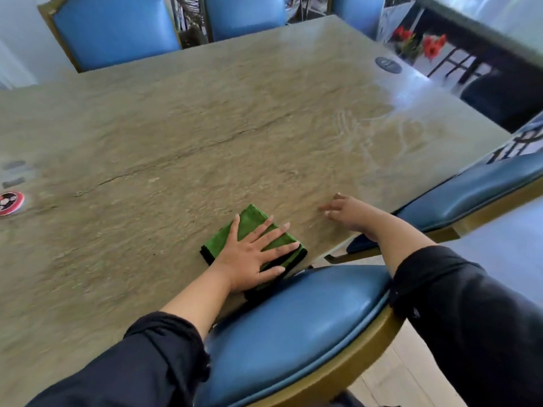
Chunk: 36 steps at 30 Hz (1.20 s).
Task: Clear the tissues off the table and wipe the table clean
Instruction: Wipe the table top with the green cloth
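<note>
A folded green cloth (249,223) with a dark edge lies on the beige stone table (205,127), close to its near edge. My left hand (252,254) lies flat on the cloth with fingers spread straight, pressing it onto the table. To its right, my right hand (349,212) rests on the table near the edge, fingers loosely bent and holding nothing. No tissues show on the table. Faint wet streaks (367,133) mark the surface toward the right.
Blue padded chairs stand around the table: one directly below my arms (293,333), one at the right (476,186), others at the far side (117,27). A round red sticker (10,202) sits at the left edge and a dark round one (388,65) at the far right. Red flowers (432,47) are beyond the table.
</note>
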### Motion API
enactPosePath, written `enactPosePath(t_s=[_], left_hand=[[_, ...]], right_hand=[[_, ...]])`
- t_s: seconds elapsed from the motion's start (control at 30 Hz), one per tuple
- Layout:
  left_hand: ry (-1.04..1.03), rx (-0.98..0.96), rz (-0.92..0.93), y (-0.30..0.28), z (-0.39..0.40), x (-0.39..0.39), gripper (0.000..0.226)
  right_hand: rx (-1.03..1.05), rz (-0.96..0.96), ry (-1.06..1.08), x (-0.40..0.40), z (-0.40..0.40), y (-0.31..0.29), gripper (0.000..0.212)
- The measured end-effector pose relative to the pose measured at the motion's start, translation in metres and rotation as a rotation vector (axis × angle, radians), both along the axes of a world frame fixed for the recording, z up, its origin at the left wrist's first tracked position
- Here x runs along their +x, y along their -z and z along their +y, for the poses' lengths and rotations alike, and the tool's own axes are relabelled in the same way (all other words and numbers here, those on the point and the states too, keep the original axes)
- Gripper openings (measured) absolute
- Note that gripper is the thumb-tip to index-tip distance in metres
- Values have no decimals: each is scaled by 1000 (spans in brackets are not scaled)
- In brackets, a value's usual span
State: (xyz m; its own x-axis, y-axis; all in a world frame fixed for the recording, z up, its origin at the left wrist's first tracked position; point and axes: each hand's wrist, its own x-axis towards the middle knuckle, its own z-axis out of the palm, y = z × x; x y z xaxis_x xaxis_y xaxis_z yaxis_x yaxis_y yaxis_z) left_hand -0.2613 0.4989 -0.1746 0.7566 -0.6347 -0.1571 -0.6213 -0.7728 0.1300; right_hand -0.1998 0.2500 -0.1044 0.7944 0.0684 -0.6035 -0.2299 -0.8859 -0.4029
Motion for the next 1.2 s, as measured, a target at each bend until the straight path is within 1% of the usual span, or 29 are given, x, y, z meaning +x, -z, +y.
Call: enactPosePath(t_s=[0.1, 0.17, 0.27, 0.33, 0.43, 0.5, 0.57, 0.63, 0.7, 0.77, 0.8, 0.83, 0.87, 1.0, 1.03, 1.1, 1.13, 1.17, 1.2], left_hand=[[-100, 11, 26, -5, -42, 11, 54], [-104, 12, 4, -3, -59, 9, 55], [-74, -12, -16, 3, -60, 14, 56], [-112, -16, -13, 1, -61, 25, 55], [-313, -1, 9, -1, -80, 54, 55], [-476, 23, 26, 1, -103, 76, 55], [-593, 33, 24, 3, -128, 89, 56], [-581, 50, 13, 3, -148, 89, 57], [-421, 53, -24, 4, -152, 79, 60], [-243, 43, -36, 3, -138, 76, 62], [-204, 39, -34, 2, -128, 79, 62], [-213, 44, -36, 2, -120, 84, 61], [-263, 60, -33, 2, -115, 91, 61], [-551, 94, -13, 4, -126, 118, 61], [-583, 98, -9, 4, -135, 120, 61], [-577, 97, 31, 1, -150, 118, 60], [-551, 69, 63, 0, -154, 116, 58], [-527, -7, 102, -3, -154, 115, 54], [-533, -151, 138, -7, -150, 113, 51]], right_hand=[[10, 9, 45, 6, -2, 4, 38], [-11, 24, 48, 11, -2, 3, 39], [-1, -4, 51, 17, -13, -1, 40], [22, -58, 91, 20, -29, 1, 39], [-13, -128, 101, 19, -58, 16, 44], [14, -144, 108, 15, -73, 31, 50], [44, -186, 108, 6, -77, 44, 60], [35, -264, 97, -2, -75, 55, 65], [59, -336, 112, -5, -73, 62, 63], [102, -370, 142, -5, -74, 65, 61], [116, -377, 152, -5, -75, 66, 61], [124, -387, 155, -5, -75, 67, 60], [131, -398, 154, -6, -75, 68, 60], [175, -417, 171, -7, -75, 67, 59], [187, -415, 184, -7, -74, 66, 57], [199, -413, 227, -5, -72, 60, 54], [187, -425, 252, -4, -69, 57, 54], [158, -444, 261, -2, -65, 54, 54], [123, -467, 238, 0, -60, 50, 54]])
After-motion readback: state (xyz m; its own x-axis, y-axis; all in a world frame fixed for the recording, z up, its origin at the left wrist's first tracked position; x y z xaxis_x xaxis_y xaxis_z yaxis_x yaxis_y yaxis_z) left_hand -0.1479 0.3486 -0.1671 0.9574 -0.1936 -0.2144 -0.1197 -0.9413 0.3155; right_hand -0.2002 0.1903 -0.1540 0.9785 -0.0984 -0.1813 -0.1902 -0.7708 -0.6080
